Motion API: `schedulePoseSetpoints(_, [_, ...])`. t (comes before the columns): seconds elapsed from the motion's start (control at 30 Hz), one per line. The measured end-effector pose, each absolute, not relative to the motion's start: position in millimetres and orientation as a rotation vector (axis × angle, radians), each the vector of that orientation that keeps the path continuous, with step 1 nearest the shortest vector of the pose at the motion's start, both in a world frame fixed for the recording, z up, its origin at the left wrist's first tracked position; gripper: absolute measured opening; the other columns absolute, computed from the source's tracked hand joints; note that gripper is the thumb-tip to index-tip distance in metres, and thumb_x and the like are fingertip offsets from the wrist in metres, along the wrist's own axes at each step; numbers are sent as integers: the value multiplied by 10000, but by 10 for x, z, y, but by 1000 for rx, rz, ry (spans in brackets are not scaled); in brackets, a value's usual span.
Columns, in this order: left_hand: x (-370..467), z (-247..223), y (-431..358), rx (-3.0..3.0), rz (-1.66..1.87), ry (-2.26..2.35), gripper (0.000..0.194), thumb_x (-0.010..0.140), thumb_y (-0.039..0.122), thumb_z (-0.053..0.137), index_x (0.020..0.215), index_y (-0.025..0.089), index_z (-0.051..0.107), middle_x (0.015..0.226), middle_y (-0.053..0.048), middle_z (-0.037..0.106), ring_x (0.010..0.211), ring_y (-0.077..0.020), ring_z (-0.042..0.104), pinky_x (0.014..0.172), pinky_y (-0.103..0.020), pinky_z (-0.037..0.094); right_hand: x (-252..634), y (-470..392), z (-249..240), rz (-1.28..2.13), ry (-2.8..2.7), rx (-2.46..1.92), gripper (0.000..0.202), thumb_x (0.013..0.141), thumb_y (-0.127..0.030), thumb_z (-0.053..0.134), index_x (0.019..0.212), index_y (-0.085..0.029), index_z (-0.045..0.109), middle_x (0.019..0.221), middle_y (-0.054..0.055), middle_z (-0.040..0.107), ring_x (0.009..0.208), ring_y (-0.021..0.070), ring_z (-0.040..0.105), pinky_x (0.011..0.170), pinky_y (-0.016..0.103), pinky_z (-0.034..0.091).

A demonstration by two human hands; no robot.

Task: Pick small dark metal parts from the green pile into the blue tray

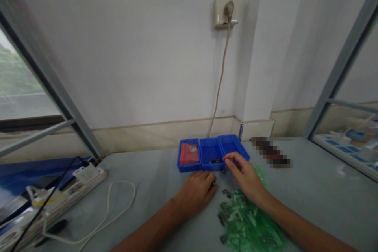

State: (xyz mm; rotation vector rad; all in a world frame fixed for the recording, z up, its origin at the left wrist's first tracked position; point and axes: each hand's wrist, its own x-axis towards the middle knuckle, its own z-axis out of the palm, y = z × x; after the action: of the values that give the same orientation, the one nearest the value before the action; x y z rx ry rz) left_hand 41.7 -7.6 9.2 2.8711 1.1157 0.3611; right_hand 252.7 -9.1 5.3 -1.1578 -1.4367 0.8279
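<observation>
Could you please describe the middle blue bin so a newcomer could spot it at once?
On the grey table, below the wall socket, stands a row of three blue bins. The middle bin alone has neighbours on both sides; small dark parts lie at its near end, while the left bin holds a red packet.

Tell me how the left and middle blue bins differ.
The left bin holds a flat red packet; the middle bin holds small dark parts. The packet covers much of the left bin's floor; the parts gather at the middle bin's near end. Both are blue and open-topped.
</observation>
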Motion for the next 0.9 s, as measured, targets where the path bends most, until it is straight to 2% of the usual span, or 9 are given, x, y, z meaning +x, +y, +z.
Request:
schedulePoseSetpoints(0.67, [422, 82, -76, 2863, 368, 1121, 83, 1031, 284, 563, 1049, 204, 574, 1026, -49, 664, 955, -234, 633, 849, -339, 504, 2524, -104, 59, 855, -1468, -1171, 262, 982, -481, 539, 1036, -240, 626, 834, -2, 592, 594, 156, 493, 503, 273, 348])
schedulePoseSetpoints(0.9, [417, 64, -71, 2868, 389, 1115, 86, 1041, 288, 546, 1058, 207, 569, 1031, -49, 664, 952, -233, 633, 851, -336, 497, 2504, -127, 89, 826, -1491, -1154, 225, 985, -444, 550, 1002, -236, 633, 811, -5, 601, 706, 189, 576, 622, 295, 433])
